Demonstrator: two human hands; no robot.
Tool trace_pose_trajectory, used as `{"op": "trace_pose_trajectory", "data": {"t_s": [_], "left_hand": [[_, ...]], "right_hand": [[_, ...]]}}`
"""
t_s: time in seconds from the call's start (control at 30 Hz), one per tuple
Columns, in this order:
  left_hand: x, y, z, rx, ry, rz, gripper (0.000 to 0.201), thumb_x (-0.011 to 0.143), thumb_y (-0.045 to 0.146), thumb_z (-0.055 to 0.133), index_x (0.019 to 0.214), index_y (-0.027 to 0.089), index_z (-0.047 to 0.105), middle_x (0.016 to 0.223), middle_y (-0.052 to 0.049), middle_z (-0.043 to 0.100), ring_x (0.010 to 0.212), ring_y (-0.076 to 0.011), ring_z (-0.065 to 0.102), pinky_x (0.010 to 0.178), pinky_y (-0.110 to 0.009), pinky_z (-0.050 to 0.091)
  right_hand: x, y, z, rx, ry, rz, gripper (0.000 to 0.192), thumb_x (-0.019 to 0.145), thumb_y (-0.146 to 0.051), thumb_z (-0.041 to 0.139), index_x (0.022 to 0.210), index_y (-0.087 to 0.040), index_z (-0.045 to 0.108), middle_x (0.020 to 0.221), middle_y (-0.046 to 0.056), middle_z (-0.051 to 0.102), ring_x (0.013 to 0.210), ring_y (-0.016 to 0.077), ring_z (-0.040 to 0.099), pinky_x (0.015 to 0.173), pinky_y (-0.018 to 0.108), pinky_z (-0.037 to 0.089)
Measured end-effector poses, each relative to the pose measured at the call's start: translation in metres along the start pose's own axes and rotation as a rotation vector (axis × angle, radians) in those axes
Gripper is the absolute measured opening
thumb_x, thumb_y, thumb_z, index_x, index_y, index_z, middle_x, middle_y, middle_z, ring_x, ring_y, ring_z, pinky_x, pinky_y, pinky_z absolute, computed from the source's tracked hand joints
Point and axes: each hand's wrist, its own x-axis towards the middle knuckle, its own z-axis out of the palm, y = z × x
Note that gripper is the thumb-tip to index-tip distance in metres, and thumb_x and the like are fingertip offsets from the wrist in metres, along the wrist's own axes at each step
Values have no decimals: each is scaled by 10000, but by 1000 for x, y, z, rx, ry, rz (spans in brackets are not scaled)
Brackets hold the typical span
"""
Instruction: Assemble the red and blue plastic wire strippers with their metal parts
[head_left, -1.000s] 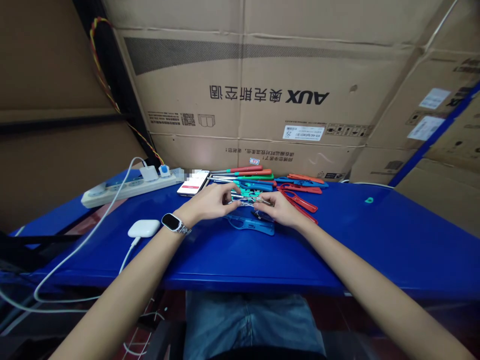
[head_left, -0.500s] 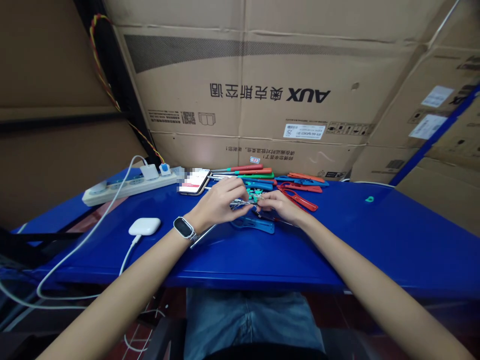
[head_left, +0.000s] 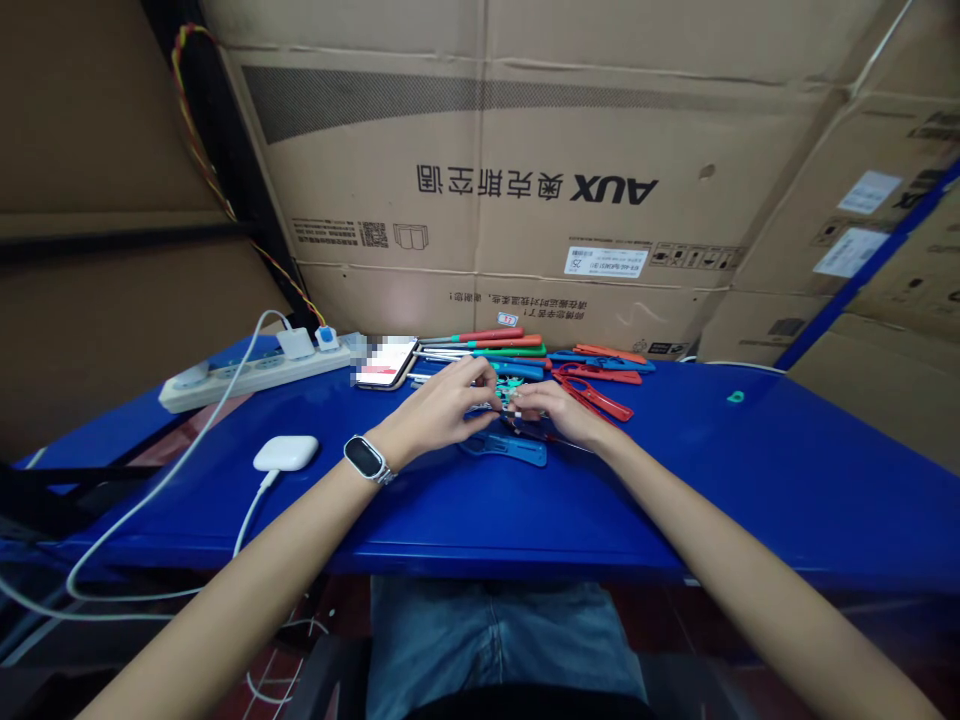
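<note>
My left hand (head_left: 450, 408) is closed in a pinch over the middle of the blue table, wearing a watch with a dark face (head_left: 364, 457) at the wrist. Facing it closely, my right hand (head_left: 555, 410) has its fingers pressed together too. What each one holds is small and hidden by the fingers. Small green pieces (head_left: 510, 384) show just behind the fingertips. A flat blue plastic piece shaped like a large clip (head_left: 517, 450) lies in front of the hands. Beyond my right hand are red clip-shaped pieces (head_left: 611, 405).
Screwdrivers with orange (head_left: 510, 342) and green (head_left: 517, 351) handles lie behind the hands. A phone (head_left: 386, 362), a power strip (head_left: 255, 378) and a white earbud case (head_left: 286, 453) with a cable sit left. A small green ring (head_left: 736, 397) lies right. Cardboard (head_left: 480, 120) walls the back.
The thin silver rods that showed at my left fingers and below the left wrist are no longer visible there. Both hands stay close together, fingers shifting slightly. The view moves a little.
</note>
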Motion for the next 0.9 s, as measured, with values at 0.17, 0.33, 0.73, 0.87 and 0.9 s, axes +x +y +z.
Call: {"op": "trace_pose_trajectory", "data": {"t_s": [0.17,0.33,0.73,0.87,0.9], "left_hand": [[-2,0,0,28,-38,4,128,931,237,567,905,178,678,1012,-73,560,943,-212,532,821,-358,464],[-11,8,0,163,-132,-6,135,937,220,548,906,157,663,1031,-90,584,925,-222,530,817,-372,456],[-24,19,6,106,-189,-59,88,908,193,587,890,176,672,1186,-90,585,1107,-252,530,916,-414,452],[-23,21,5,122,-206,-77,66,894,175,600,884,171,665,1167,-86,597,1088,-249,540,908,-402,436],[-23,21,5,128,-213,-81,58,888,175,607,877,172,663,1164,-82,599,1086,-249,540,903,-397,430]], "right_hand": [[0,4,4,-151,-16,-13,387,779,-520,590,626,-175,502,582,-37,423,556,103,348,529,253,259],[-5,7,12,-297,-32,-97,409,831,-501,577,613,-188,431,583,-57,322,545,88,290,509,242,227],[-17,6,17,-496,-51,-152,270,865,-389,579,705,-170,579,587,-42,450,563,109,387,544,247,267],[-17,6,18,-562,-36,-176,279,876,-388,577,695,-177,553,587,-42,458,557,109,407,552,251,269],[-17,6,18,-580,-38,-181,281,882,-386,573,694,-179,543,587,-42,460,556,108,409,556,253,267]]}}
